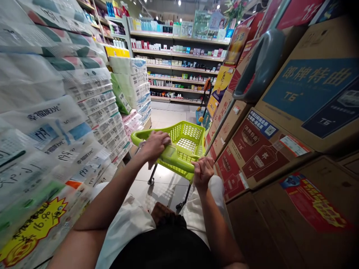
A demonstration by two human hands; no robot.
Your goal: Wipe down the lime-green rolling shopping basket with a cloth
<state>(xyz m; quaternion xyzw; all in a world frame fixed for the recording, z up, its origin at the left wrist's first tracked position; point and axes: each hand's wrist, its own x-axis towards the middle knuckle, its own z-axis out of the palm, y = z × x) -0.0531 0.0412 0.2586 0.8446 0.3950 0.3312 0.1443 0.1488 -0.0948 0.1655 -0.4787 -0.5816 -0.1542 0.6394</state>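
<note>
Before you, the cart [193, 130] stands on the floor [165, 108], between packs [67, 123] stacked on your left and boxes [252, 144] stacked on your right. Your left hand [154, 145] lies on the handle [179, 160], left of its middle; your right hand [203, 172] is at its right end. A sign [33, 233] lies against the nearest packs. Beyond the cart, shelves [179, 37] span the background, goods in rows on them.

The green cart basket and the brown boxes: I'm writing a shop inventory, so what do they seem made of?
The basket looks like smooth, slightly glossy plastic, given its even green colour and moulded openwork. The boxes are probably matt cardboard, judging by their dull brown faces and printed panels.
</note>
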